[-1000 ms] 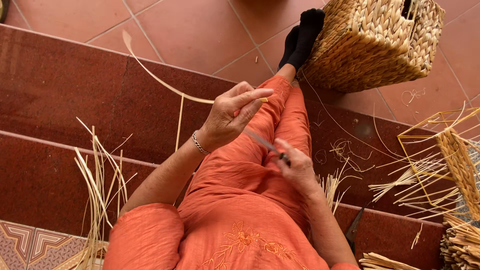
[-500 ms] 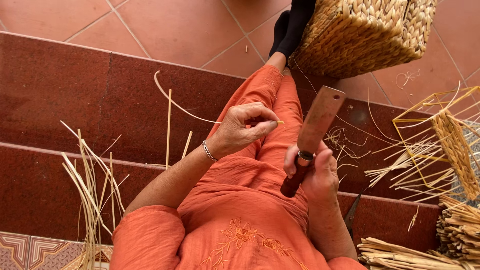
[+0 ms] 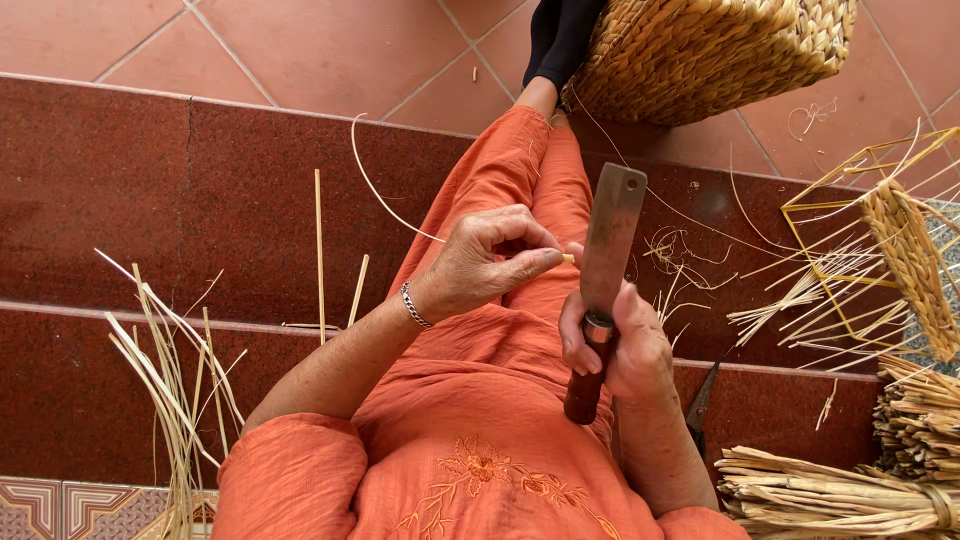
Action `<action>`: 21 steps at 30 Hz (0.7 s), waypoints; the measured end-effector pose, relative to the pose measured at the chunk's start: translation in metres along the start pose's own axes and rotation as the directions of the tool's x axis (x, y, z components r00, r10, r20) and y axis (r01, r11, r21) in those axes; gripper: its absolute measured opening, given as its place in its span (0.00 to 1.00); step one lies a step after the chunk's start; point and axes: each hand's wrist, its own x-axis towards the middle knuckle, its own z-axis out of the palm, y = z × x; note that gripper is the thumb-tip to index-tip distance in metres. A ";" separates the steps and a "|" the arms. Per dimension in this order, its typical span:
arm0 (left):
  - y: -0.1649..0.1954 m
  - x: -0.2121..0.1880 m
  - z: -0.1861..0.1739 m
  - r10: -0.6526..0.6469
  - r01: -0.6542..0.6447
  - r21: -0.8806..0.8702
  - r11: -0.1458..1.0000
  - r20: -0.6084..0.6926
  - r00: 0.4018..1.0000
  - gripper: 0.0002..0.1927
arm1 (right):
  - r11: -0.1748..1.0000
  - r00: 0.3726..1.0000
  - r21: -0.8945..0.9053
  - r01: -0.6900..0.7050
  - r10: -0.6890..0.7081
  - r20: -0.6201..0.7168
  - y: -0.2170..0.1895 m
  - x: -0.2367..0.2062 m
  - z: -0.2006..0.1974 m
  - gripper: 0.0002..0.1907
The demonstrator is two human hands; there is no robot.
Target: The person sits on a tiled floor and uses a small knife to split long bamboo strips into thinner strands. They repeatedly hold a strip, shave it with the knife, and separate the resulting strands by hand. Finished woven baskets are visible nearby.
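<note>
Left hand (image 3: 480, 265) pinches a thin, light, springy strip (image 3: 385, 195) curving off to ten o'clock, best gripped near its end, while right hand (image 3: 615, 345) is clamped on the stiff knife (image 3: 605, 280).

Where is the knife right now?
In the head view, right of centre: the knife stands upright in the right hand, over the lap, beside the left hand pinching a strip.

A single head camera looks steeply down from close above the person's lap (image 3: 520, 400), taking in both hands near the middle, the red steps (image 3: 150, 180) at left and the tiled floor (image 3: 300, 40) beyond.
</note>
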 end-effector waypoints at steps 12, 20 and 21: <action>0.003 0.000 0.004 0.004 -0.004 0.037 0.999 0.018 1.000 0.07 | 1.000 0.999 0.031 0.005 -0.003 -0.045 0.007 -0.007 0.004 0.31; 0.000 0.000 0.006 0.013 -0.013 0.025 1.000 0.020 1.000 0.07 | 0.996 1.000 0.084 0.013 -0.013 0.004 0.012 -0.008 -0.002 0.30; 0.000 0.000 0.006 0.008 -0.008 0.017 1.000 0.025 1.000 0.07 | 0.996 1.000 0.085 0.016 -0.016 0.001 0.012 -0.009 -0.002 0.30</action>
